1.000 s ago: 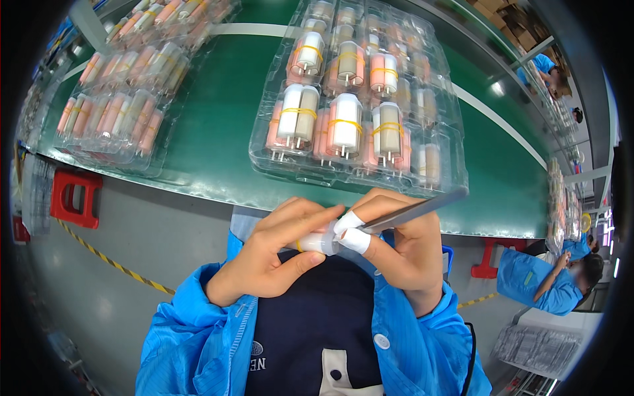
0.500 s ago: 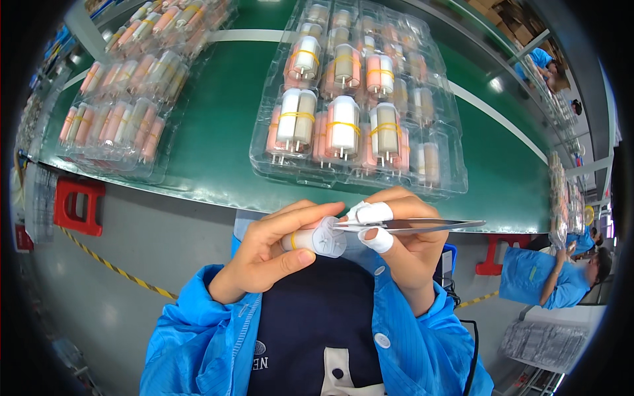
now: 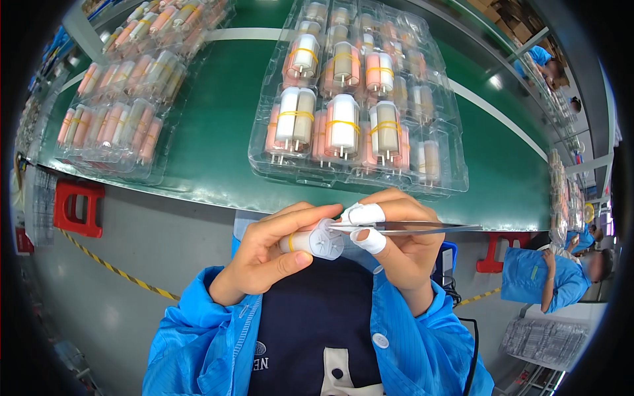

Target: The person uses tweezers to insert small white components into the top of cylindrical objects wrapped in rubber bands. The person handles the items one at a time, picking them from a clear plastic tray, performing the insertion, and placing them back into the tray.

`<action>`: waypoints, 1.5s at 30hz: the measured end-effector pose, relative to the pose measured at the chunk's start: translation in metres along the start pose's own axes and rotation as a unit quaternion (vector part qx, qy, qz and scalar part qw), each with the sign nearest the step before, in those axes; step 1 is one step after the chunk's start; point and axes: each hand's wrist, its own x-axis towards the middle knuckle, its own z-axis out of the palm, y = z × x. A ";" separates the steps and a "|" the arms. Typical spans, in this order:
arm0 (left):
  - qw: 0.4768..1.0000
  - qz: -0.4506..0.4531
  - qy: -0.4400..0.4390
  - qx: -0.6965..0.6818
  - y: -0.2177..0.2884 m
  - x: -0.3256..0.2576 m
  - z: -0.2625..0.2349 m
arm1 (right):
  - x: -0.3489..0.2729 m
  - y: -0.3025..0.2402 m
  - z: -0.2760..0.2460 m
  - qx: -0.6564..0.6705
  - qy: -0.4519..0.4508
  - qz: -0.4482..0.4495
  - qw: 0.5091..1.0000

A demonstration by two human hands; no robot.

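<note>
My left hand (image 3: 267, 245) is wrapped round a bundle of white cylinders (image 3: 289, 243) with a yellow band. A translucent round cap (image 3: 327, 241) covers the end of the bundle that faces right, and thin pins show at it. My right hand (image 3: 399, 237), with white tape on the thumb and a finger, pinches a pair of metal tweezers (image 3: 422, 228). Their tips touch or nearly touch the upper part of the cap. Both hands are just off the near edge of the green table.
Stacked clear plastic trays (image 3: 300, 173) of banded pink, white and grey cylinders stand on the green table (image 3: 211, 132) ahead. More trays (image 3: 109, 148) sit at the left. A red stool (image 3: 79, 206) is at the lower left. People in blue work at the right.
My right hand and the tweezers have shifted slightly left and down along the cap. My left hand and the bundle stay nearly still. A co-worker at the right has moved an arm.
</note>
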 end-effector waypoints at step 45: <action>0.997 0.042 0.028 0.053 0.000 0.002 0.000 | -0.003 0.004 0.005 -0.006 0.027 -0.023 0.999</action>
